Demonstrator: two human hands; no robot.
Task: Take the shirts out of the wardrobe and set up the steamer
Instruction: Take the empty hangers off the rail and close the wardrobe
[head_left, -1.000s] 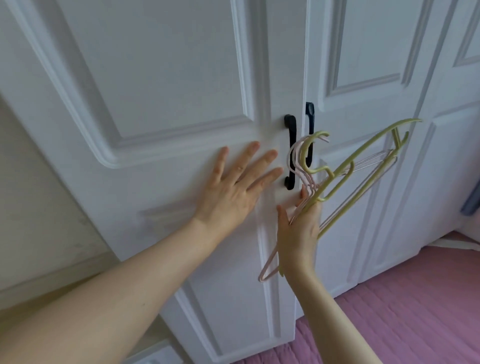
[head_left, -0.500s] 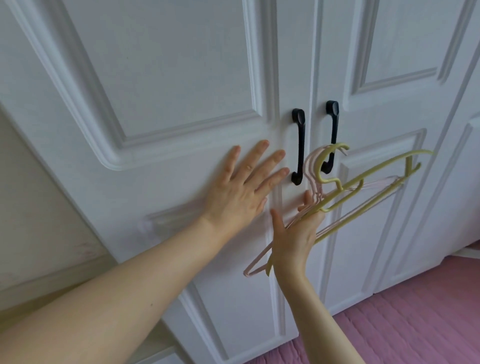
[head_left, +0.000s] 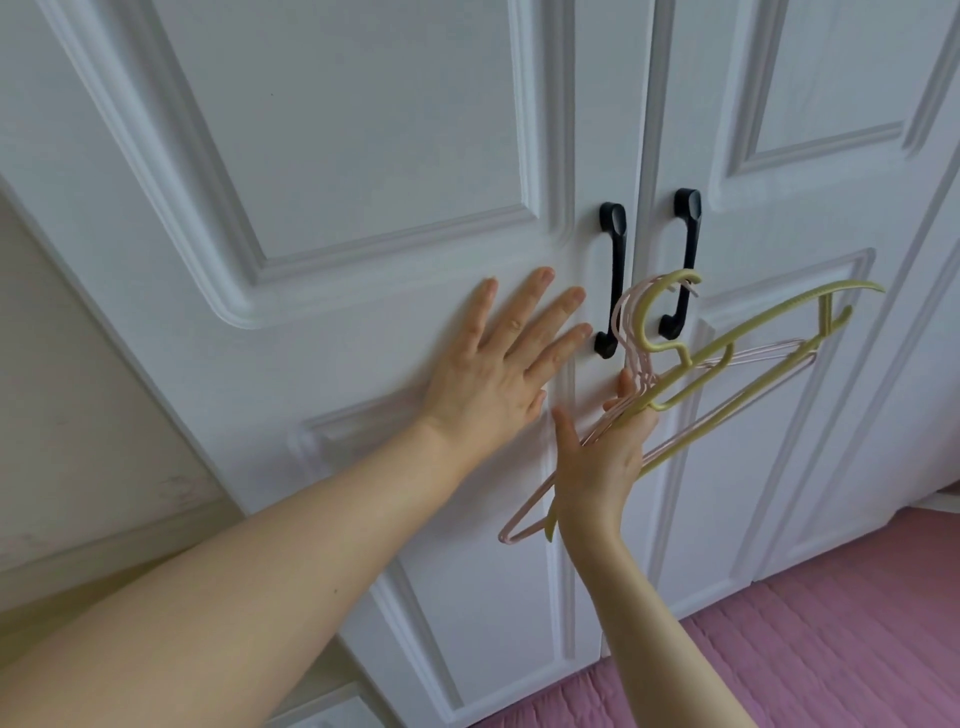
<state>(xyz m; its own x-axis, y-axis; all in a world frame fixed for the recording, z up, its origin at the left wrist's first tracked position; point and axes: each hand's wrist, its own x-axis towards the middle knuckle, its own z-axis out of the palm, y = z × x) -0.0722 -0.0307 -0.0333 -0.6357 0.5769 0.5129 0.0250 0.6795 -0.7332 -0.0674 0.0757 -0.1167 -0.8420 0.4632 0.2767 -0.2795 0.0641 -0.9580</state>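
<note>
The white wardrobe doors (head_left: 363, 156) are closed, their two black handles (head_left: 613, 280) side by side at the centre seam. No shirts or steamer show in the view.

The left hand (head_left: 498, 379) lies flat against the left door, fingers straight and spread, the grip released and holding nothing; its fingertips reach just beside the left handle without touching it.

The right hand (head_left: 602, 457) is raised in front of the seam, below the handles. Its grip is closed on a bunch of empty hangers (head_left: 727, 358): one yellow-green plastic hanger and several thin pink ones, held together near their necks. The hooks point up, overlapping the right handle in view, and the hanger arms slant up to the right.

A pink quilted floor mat (head_left: 831, 634) lies at the lower right, below the doors.
</note>
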